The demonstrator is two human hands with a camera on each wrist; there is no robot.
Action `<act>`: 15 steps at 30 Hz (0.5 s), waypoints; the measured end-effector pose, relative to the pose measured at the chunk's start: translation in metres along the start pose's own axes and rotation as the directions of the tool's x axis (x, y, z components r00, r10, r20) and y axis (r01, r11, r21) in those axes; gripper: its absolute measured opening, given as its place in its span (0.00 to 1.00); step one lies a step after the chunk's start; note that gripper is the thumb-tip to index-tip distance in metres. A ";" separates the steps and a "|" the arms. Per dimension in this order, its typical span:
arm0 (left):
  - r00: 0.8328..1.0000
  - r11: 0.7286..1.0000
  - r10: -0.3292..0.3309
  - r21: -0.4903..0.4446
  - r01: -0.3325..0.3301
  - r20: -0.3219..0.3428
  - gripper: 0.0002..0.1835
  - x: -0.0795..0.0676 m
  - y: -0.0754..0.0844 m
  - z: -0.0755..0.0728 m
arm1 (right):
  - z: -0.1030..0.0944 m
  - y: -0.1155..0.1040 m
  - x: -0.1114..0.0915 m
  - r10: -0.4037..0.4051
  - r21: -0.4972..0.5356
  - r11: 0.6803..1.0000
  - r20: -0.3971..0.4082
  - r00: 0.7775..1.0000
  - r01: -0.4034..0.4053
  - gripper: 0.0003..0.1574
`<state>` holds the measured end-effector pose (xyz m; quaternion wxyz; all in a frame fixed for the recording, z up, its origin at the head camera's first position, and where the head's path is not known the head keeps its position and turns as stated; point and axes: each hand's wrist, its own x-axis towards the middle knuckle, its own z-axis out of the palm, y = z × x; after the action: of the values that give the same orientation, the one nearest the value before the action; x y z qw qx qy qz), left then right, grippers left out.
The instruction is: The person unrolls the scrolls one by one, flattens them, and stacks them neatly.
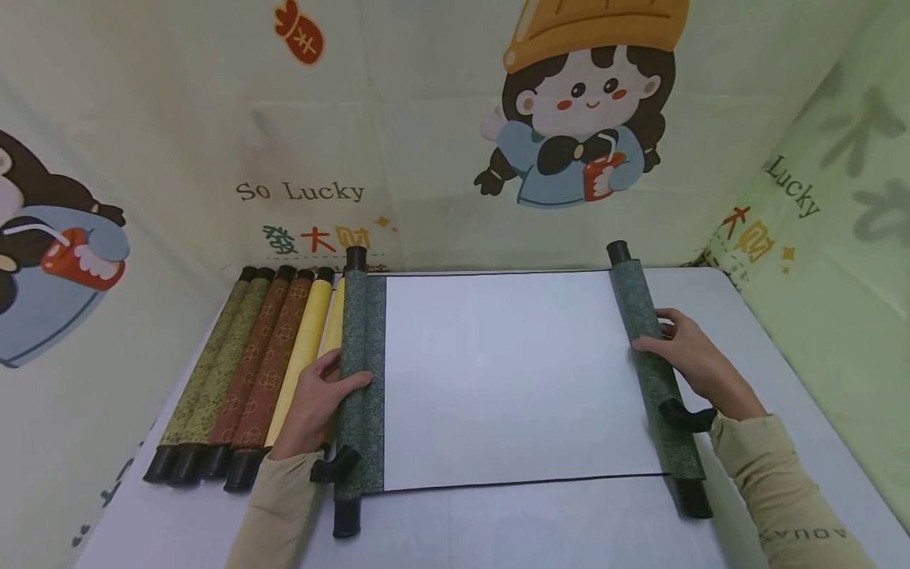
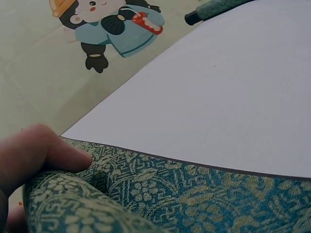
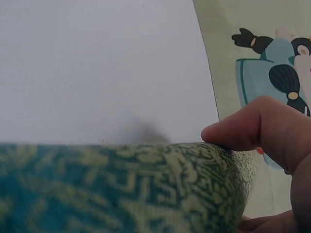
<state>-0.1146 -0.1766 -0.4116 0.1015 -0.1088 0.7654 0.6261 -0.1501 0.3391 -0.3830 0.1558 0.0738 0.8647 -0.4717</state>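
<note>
A hanging scroll with blank white paper [image 1: 508,379] lies partly unrolled on the table, its ends wrapped in green patterned cloth with black knobs. My left hand [image 1: 316,403] grips the left rolled end [image 1: 351,442], thumb over the top and fingers behind. The thumb [image 2: 73,158] presses on the patterned cloth [image 2: 218,194] in the left wrist view. On the other side, my right hand [image 1: 693,359] holds the right roll [image 1: 657,379] from its outer side. Its thumb [image 3: 233,128] lies along the roll's inner edge in the right wrist view; the other fingers are mostly hidden.
Left of the scroll lie several rolled scrolls side by side: olive green [image 1: 220,371], brown [image 1: 273,371] and yellow [image 1: 302,348], all with black ends. A printed cloth [image 1: 426,158] hangs behind the white table [image 1: 540,529], and another printed cloth hangs at the right.
</note>
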 end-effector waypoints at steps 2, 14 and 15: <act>1.000 1.000 0.006 0.004 -0.006 0.004 0.46 0.000 0.000 0.000 | -0.001 0.000 0.001 0.000 -0.001 1.000 -0.002 1.000 0.000 0.59; 1.000 1.000 0.004 0.026 -0.004 -0.010 0.45 0.003 0.000 -0.001 | -0.012 0.008 0.003 -0.026 0.013 1.000 -0.023 0.999 0.026 0.57; 1.000 1.000 0.004 0.024 -0.004 -0.008 0.45 0.003 0.000 -0.001 | -0.012 0.008 0.003 -0.029 0.012 0.999 -0.023 0.999 0.030 0.57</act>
<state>-0.1175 -0.1780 -0.4121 0.0984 -0.1085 0.7735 0.6166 -0.1530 0.3539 -0.3844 0.1385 0.0673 0.8645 -0.4785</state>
